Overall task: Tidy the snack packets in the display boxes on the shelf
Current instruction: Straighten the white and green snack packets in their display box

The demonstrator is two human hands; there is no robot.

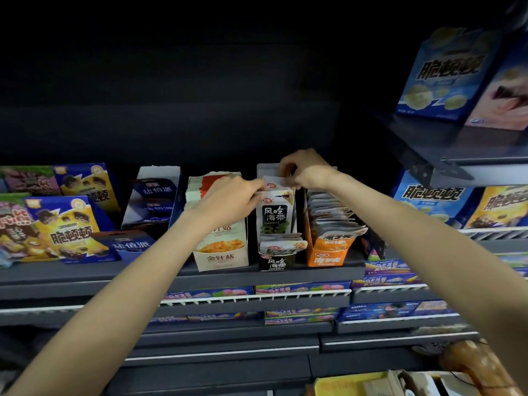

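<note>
Both forearms cross the lower frame and run up to the middle shelf (314, 271). I have my left hand (228, 200) with fingers curled on the top edge of the seaweed packets (275, 215), which stand upright in the black display box (276, 261), the centre one of three. My right hand (304, 170) pinches the rearmost packets of the same row, near the box's grey back flap. Cream display box (221, 252) sits just beside on the left, partly hidden by my left wrist. Orange display box (328, 252) is on the right, its packets (331, 218) leaning forward. Narrow dark gaps separate the three boxes. Open dark space lies above them. Upper-right shelf bracket (437, 167) overhangs near my right forearm.
</note>
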